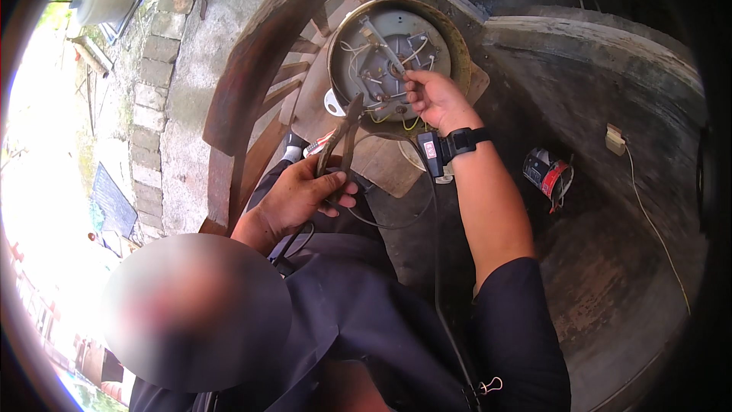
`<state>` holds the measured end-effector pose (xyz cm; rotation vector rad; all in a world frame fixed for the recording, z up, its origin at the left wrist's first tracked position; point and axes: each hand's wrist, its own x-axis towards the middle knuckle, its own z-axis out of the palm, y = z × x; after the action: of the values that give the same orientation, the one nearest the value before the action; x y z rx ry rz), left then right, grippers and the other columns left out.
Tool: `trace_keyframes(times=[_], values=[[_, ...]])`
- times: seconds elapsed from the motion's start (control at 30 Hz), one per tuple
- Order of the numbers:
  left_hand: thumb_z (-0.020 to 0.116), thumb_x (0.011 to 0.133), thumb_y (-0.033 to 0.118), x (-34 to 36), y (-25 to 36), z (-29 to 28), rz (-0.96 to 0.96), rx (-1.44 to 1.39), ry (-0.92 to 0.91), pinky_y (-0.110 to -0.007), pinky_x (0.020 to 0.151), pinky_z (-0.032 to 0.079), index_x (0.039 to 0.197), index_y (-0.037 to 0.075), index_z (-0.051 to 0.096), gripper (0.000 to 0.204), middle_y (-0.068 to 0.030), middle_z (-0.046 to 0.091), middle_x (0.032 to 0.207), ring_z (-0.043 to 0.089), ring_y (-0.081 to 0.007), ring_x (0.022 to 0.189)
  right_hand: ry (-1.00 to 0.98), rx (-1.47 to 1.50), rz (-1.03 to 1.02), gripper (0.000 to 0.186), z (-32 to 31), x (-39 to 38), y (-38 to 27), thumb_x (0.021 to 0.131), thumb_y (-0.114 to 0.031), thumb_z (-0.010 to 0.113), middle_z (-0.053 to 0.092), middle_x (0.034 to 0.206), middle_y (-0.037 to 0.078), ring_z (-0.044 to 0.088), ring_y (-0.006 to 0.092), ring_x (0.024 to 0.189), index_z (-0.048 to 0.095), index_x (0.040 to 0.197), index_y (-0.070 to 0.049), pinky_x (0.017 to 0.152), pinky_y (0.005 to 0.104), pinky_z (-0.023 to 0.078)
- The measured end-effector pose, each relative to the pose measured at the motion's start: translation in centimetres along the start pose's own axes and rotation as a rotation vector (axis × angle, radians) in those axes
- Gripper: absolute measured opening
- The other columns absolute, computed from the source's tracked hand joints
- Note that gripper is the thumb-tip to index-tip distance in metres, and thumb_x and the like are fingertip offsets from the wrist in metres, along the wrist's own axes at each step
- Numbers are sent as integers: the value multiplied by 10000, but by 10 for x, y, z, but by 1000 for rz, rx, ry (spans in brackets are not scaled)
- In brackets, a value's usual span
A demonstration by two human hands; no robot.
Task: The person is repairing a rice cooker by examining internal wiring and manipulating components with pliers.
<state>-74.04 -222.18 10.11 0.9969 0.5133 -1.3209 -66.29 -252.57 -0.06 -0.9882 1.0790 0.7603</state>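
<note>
My left hand [301,197] is closed around the handles of a pair of worn pliers [347,133], whose jaws point up toward the rim of a round electric cooker [462,57]. The cooker lies with its underside up and uncovered, showing a grey metal base, pale wires and terminals. Over that base, the fingers of my right hand [438,99] pinch the near end of a flat metal strip [383,44]. Whether the strip's far end is fixed cannot be made out. Yellow wires [408,123] hang at the near rim, below my right fingers.
The cooker rests on a wooden chair [252,69] with a curved back. A red and black tin [550,175] stands on the floor to the right. Beyond it, a socket box [614,140] with a pale cable is at the wall. Paving bricks [160,49] run along the left.
</note>
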Motion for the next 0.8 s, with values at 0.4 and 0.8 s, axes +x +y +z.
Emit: trace_keyframes(times=[0.4, 0.8], values=[[592, 1023, 252, 0, 4, 1, -9, -5, 0, -287, 744, 558, 1310, 46, 513, 362, -100, 702, 1088, 708, -181, 940, 482, -1578, -1039, 201, 16, -16, 6, 931, -251, 581, 670, 925, 165, 668, 395, 865, 638, 925, -58, 740, 488, 561], [590, 1023, 229, -1, 4, -1, -14, -15, 8, -283, 728, 567, 1293, 49, 519, 333, -109, 705, 1095, 715, -185, 927, 121, -190, -88, 195, 5, -2, -5, 934, -229, 565, 629, 702, 53, 642, 230, 629, 646, 860, -67, 523, 317, 455]])
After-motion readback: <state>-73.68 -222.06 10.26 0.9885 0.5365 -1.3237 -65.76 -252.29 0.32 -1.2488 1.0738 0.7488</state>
